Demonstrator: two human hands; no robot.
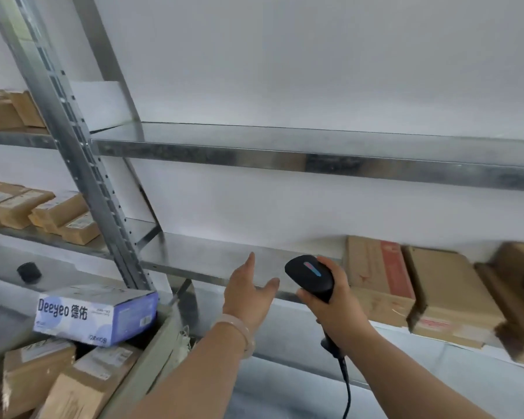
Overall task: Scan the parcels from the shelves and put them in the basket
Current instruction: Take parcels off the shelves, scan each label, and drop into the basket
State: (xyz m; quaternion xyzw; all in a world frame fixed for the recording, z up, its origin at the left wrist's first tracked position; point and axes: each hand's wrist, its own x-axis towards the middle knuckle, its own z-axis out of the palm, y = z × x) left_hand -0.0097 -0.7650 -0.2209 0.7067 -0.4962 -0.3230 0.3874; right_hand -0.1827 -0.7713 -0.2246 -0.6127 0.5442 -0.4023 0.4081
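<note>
Black scanner (310, 276) gripped in right hand (336, 303), left hand (248, 294) open

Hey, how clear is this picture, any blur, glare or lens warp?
Head view: the boxes at right are smeared by motion blur. Head view: the left hand, right hand and scanner are fairly sharp. Head view: the upright leans steeply, likely wide-angle warp. Head view: light is even, only dull patchy reflections on the shelf edge.
</note>
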